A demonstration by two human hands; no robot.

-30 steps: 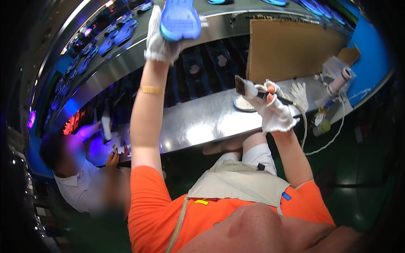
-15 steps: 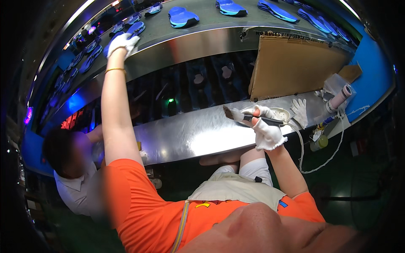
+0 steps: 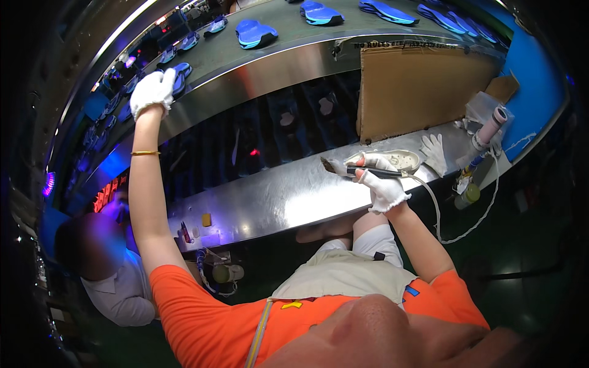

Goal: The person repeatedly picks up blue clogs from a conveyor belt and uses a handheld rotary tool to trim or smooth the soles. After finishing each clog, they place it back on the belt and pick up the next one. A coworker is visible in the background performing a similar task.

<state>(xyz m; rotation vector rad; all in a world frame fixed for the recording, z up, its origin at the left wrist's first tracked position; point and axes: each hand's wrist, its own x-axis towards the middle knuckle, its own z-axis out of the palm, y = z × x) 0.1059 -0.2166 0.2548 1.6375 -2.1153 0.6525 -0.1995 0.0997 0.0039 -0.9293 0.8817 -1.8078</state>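
Observation:
My left hand (image 3: 153, 92), in a white glove, is stretched to the far left over the conveyor belt (image 3: 294, 37). It appears closed on a blue shoe sole (image 3: 182, 76), though most of its grip is hidden. My right hand (image 3: 383, 184), in a white glove with bare fingertips showing, is closed around the black handle of a brush (image 3: 368, 170) above the steel shelf (image 3: 300, 199). The dark bristles point left, and a pale tube (image 3: 432, 197) runs from the handle's end. Just beyond that hand lies a pale oval dish (image 3: 405, 161).
Several blue soles (image 3: 322, 13) lie along the belt. A cardboard sheet (image 3: 423, 92) leans at the back right. Near it are a loose white glove (image 3: 434, 153) and a pinkish cylinder (image 3: 491, 127). A co-worker (image 3: 116, 270) sits at the left, beside a yellow block (image 3: 206, 219).
My left hand has drawn nearer and leftward, and the sole by its fingers has shifted the same way. My right hand keeps the brush in nearly the same place.

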